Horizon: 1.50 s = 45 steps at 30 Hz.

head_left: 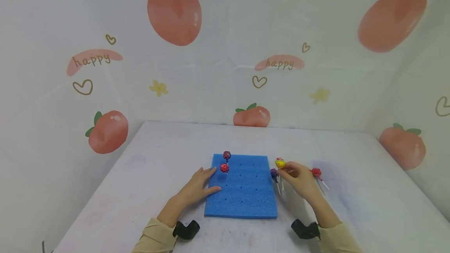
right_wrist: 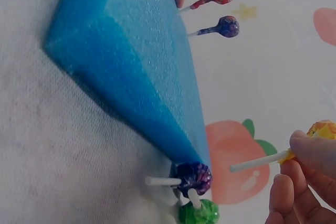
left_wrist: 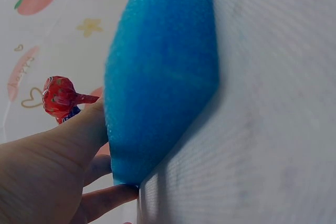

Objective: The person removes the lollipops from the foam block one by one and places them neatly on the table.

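My right hand (head_left: 299, 177) pinches a yellow lollipop (head_left: 279, 163) between thumb and fingers, just right of the blue foam block (head_left: 258, 208). Its white stick points down in the head view. My left hand (head_left: 197, 186) rests along the block's left edge, thumb and fingers spread over it. Two lollipops stand upright in the block near its far left corner: a red lollipop (head_left: 224, 168) and a dark purple one (head_left: 227, 155) behind it. Rows of small holes dot the block's top.
Beside the block's right edge lies a purple lollipop (head_left: 274, 173), with a green lollipop (right_wrist: 199, 212) next to it in the right wrist view. A red lollipop (head_left: 316, 172) lies on the white table (head_left: 116, 194) beyond my right hand. A printed curtain (head_left: 218, 69) hangs behind.
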Each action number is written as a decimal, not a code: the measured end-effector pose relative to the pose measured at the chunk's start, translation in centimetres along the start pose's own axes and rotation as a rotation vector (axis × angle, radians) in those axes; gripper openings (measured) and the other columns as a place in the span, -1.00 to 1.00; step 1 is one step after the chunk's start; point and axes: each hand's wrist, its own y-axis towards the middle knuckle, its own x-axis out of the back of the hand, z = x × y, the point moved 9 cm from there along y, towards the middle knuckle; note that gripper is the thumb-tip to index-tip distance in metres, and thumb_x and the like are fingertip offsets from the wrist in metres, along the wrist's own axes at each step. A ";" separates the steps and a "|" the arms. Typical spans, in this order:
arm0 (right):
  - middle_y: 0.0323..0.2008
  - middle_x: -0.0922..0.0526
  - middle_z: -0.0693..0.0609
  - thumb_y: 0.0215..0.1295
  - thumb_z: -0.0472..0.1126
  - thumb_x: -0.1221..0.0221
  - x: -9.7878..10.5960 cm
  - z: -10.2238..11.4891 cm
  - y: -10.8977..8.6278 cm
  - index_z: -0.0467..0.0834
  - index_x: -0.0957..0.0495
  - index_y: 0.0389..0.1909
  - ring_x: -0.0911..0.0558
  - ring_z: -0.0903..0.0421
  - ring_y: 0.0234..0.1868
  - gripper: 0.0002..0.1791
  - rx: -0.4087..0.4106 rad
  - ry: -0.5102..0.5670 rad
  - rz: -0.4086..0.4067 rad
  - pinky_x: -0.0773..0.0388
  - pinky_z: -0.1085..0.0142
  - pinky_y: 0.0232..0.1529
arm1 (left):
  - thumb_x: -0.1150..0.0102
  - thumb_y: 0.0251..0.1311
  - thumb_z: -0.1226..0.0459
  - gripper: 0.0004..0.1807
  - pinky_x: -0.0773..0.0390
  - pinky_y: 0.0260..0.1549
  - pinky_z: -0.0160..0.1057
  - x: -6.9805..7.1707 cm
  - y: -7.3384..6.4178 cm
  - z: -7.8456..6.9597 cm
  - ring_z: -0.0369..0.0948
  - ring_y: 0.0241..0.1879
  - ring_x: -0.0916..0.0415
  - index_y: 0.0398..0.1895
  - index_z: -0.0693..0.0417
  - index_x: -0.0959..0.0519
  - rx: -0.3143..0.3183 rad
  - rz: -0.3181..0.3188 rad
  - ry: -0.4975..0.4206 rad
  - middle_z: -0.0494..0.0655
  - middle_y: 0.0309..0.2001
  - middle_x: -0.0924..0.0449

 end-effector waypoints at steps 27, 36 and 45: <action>-0.22 -0.67 -0.24 0.21 -0.19 -0.22 4.2 -3.1 -0.4 -0.31 -0.58 -0.13 -0.65 0.02 -0.28 -0.70 0.010 -0.115 -0.102 -0.51 0.48 -0.36 | -0.18 0.15 -0.01 -0.22 -0.07 0.29 0.29 0.1 -0.1 -0.3 0.27 0.41 0.06 0.37 0.17 -0.21 -0.009 0.005 -0.002 0.26 0.35 -0.22; -0.15 -0.65 -0.30 0.26 -0.12 -0.17 6.1 -4.1 -0.7 -0.34 -0.57 -0.09 -0.61 0.00 -0.26 -0.64 -0.024 -0.151 -0.132 -0.49 0.41 -0.39 | -0.18 0.16 -0.01 -0.22 -0.07 0.30 0.29 0.1 -0.2 -0.4 0.27 0.41 0.06 0.37 0.17 -0.21 -0.009 0.000 0.003 0.26 0.35 -0.22; -0.08 -0.59 -0.38 0.29 -0.07 -0.13 7.5 -5.5 -1.0 -0.38 -0.52 -0.02 -0.61 -0.25 -0.12 -0.55 -0.091 -0.159 -0.142 -0.52 0.40 -0.39 | -0.17 0.16 -0.02 -0.21 -0.07 0.30 0.29 0.0 -0.2 -0.2 0.26 0.41 0.07 0.37 0.16 -0.20 -0.004 0.004 0.000 0.25 0.36 -0.21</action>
